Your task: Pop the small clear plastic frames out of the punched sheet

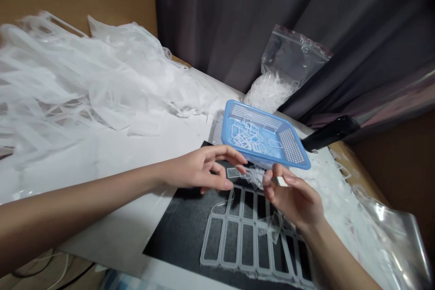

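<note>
A translucent sheet of joined rectangular frames (234, 221) lies on a black mat (180, 222). Over the mat's far part, my left hand (207, 170) has its thumb and fingers apart, with nothing gripped. To its right, my right hand (294, 195) pinches some small clear pieces (254, 176) between thumb and fingers; their exact shape is blurred. More clear pieces (272, 226) rest on the framed sheet beside my right wrist. Just beyond both hands sits a blue basket (292, 138) with white rectangular outlines (246, 138) in it.
A large heap of white translucent material (112, 72) covers the left back. Behind the basket stands a zip bag (272, 90) of white pieces. A black object (331, 132) lies to the basket's right, and clear plastic (397, 231) at the right edge.
</note>
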